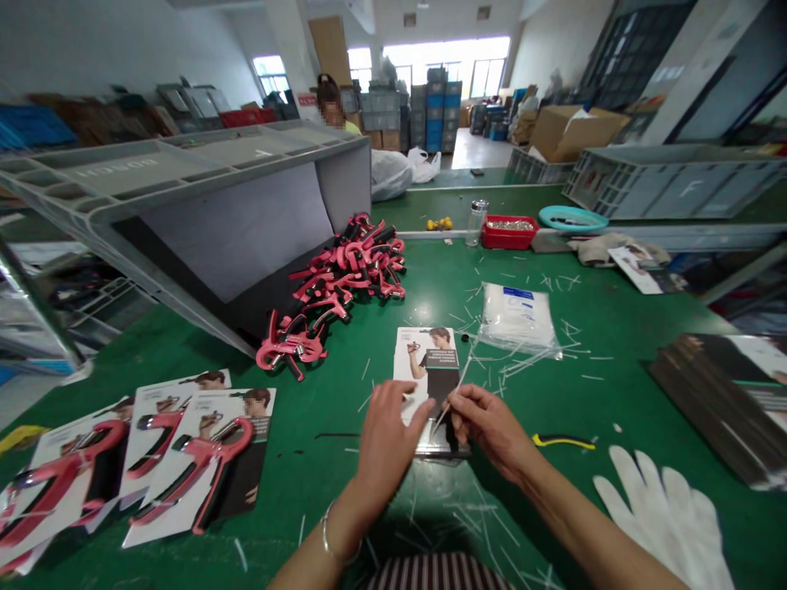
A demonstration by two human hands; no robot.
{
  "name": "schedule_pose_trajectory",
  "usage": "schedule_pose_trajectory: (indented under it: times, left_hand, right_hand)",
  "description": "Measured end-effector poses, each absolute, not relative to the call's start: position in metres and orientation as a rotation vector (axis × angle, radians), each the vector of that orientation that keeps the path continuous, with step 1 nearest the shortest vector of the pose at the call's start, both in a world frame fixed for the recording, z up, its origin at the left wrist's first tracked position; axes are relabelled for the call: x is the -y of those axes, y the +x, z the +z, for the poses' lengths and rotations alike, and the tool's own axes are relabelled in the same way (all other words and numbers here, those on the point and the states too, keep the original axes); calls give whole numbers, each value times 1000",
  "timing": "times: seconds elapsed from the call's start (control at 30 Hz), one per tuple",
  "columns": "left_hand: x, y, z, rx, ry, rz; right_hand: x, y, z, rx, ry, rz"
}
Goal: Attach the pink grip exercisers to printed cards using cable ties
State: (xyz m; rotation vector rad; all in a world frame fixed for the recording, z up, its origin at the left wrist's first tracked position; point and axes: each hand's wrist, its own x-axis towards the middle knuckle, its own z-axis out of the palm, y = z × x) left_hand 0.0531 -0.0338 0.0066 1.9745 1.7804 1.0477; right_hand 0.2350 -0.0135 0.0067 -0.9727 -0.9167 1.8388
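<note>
A printed backing card (443,377), seemingly the top of a small stack, lies on the green table in front of me. My left hand (388,434) rests along its left edge, thumb and fingers apart, gripping nothing. At the card's right side my right hand (489,426) pinches a thin white cable tie (456,392), which slants across the lower half of the card. Just beyond, a clear bag of white cable ties (517,315) lies flat. Pink-and-black hand grips (353,266) are heaped to the left, spilling from a tipped grey crate (246,164).
Hand grips on cards (209,459) lie at front left. On the right are yellow-handled cutters (562,442), a white glove (667,512) and stacked cards (713,410). A red tray (509,233) and glass jar (476,223) stand behind. Tie scraps litter the table; a person sits beyond the crate.
</note>
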Motion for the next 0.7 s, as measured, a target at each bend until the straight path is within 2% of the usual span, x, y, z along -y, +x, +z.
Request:
schedule_pose_trajectory:
  times: [0.07, 0.2, 0.33, 0.47, 0.6, 0.7]
  left_hand:
    - [16, 35, -14, -1920, 1784, 1060]
    - [-7, 5, -44, -1745, 1534, 1012]
    - [-5, -14, -32, -1632, 1204, 1296]
    - [14, -33, -18, -1445, 902, 1237]
    - [42, -50, -34, -1387, 782, 1169]
    - [56, -58, -49, -1302, 672, 1273]
  right_hand:
    - [15, 238, 7, 912, -967, 1846]
    - [17, 243, 6, 908, -958, 1857]
    - [7, 246, 21, 1000, -926, 1810]
    - [-21, 223, 38, 1191, -853, 1615]
    - [-52, 172, 17, 1460, -825, 1463]
    - [-63, 142, -14, 1671, -894, 1334]
